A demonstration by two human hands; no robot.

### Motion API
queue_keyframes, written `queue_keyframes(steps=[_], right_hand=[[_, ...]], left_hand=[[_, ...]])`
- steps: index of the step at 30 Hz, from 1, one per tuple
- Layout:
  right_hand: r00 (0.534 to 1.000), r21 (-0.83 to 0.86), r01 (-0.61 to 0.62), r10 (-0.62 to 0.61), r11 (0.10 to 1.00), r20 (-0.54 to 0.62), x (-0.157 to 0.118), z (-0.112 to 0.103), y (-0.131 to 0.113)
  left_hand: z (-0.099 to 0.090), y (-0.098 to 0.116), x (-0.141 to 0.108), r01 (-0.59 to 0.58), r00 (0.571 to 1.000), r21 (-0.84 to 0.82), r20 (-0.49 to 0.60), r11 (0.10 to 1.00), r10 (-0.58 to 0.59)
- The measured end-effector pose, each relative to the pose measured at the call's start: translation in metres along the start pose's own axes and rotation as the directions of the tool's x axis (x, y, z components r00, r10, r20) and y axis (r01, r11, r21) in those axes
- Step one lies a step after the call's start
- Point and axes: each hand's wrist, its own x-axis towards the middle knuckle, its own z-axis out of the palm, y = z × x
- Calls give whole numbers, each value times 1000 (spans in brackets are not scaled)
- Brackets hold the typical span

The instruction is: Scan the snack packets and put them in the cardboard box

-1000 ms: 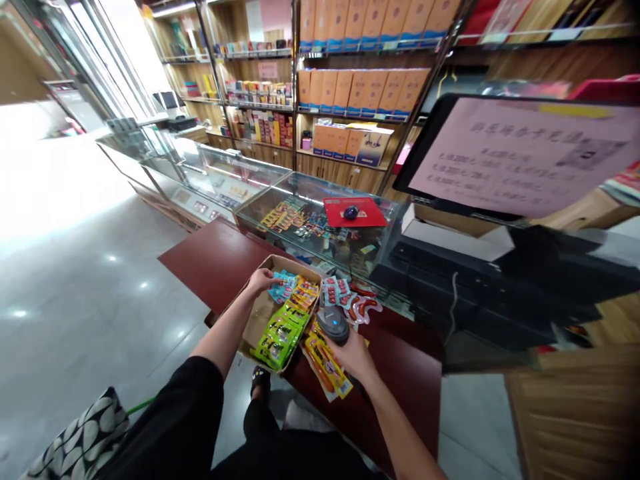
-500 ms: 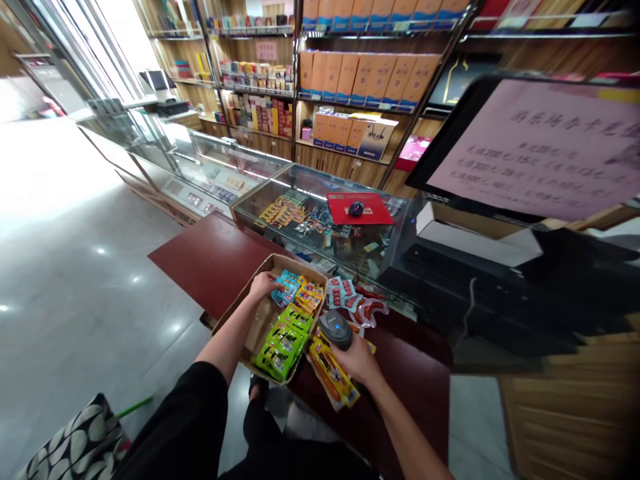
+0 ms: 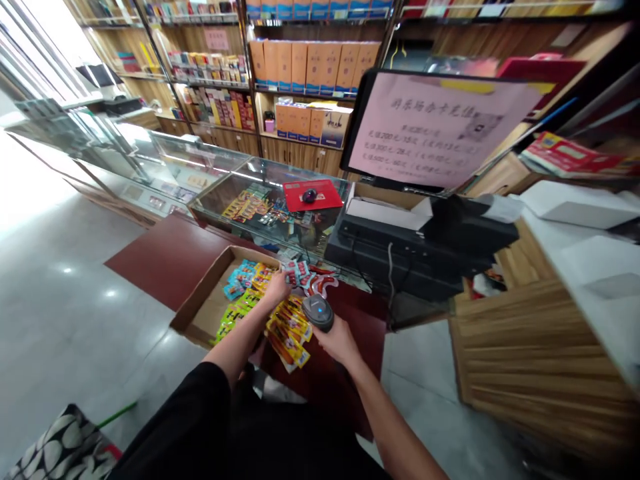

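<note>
My right hand [image 3: 336,339] is wrapped round a dark grey handheld scanner [image 3: 318,312] with a blue light on top. Just beyond the right edge of the cardboard box [image 3: 193,310], my left hand [image 3: 278,288] has its fingers closed at the pale blue and red packets [image 3: 298,272]. Inside the box lie blue packets [image 3: 240,277], yellow packets [image 3: 261,275] and green packets [image 3: 235,313]. Yellow sausage packs [image 3: 290,337] rest on the dark red board, below the scanner. Beside the pale packets are red sausages in clear wrap [image 3: 320,283].
A glass display counter [image 3: 270,175] stands behind the board, with a red mat [image 3: 325,200] and a mouse [image 3: 309,195] on it. On the right are a monitor covered by a pink paper sign [image 3: 430,133] and a black machine [image 3: 395,250].
My left hand has moved right, from the blue packets in the box to the pale packets beside it. The view has turned right. My right hand still holds the scanner.
</note>
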Motion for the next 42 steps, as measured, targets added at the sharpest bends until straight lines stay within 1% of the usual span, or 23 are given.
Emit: queue_keyframes(steps=[2, 4, 8, 10, 13, 15, 17, 19, 20, 22, 25, 27, 29, 30, 32, 36, 42], right_hand=[[1000, -7, 0, 0, 1000, -1, -5, -14, 9], [1000, -6, -2, 2, 1000, -17, -7, -22, 14], [996, 4, -31, 31, 1000, -83, -6, -21, 19], [991, 6, -61, 61, 998, -121, -6, -17, 22], [980, 10, -106, 106, 994, -166, -8, -16, 27], [973, 16, -129, 130, 991, -188, -11, -18, 32], [967, 26, -146, 148, 989, -205, -13, -21, 36], [963, 38, -158, 163, 987, -213, -14, -23, 40], [962, 45, -163, 169, 986, -214, -14, -23, 41], [961, 60, -170, 179, 984, -213, -13, -23, 43], [960, 75, -177, 189, 981, -205, -12, -21, 43], [961, 80, -181, 194, 980, -200, -12, -20, 43], [960, 81, -188, 200, 979, -197, -11, -20, 43], [959, 80, -192, 205, 978, -197, -11, -20, 44], [956, 79, -205, 217, 976, -198, -10, -20, 45], [951, 80, -232, 243, 970, -192, -9, -20, 47], [948, 80, -249, 260, 965, -186, -8, -24, 48]], left_hand=[[21, 10, 0, 43, 999, 22, -1, 999, -43], [35, 12, 5, 73, 997, 56, 12, 996, -74], [54, 9, 18, 77, 996, 104, 41, 992, -82], [61, 8, 22, 84, 996, 126, 27, 988, -88], [65, 7, 22, 52, 999, 155, -21, 987, -49], [64, 6, 21, 13, 998, 120, -62, 993, -6], [60, 8, 18, -15, 992, 18, -122, 1000, 17], [57, 11, 12, -17, 987, -141, -161, 990, -6], [55, 14, 8, 7, 988, -249, -146, 969, -45], [56, 21, -2, 98, 990, -455, -44, 885, -132], [61, 34, -16, 228, 973, -676, 132, 701, -190], [64, 42, -22, 293, 956, -780, 223, 553, -191], [64, 48, -24, 360, 932, -843, 309, 400, -188], [63, 50, -24, 378, 925, -853, 331, 360, -188], [61, 53, -24, 387, 921, -862, 340, 327, -193], [58, 56, -23, 380, 923, -865, 328, 328, -203], [56, 63, -23, 399, 917, -861, 369, 315, -154]])
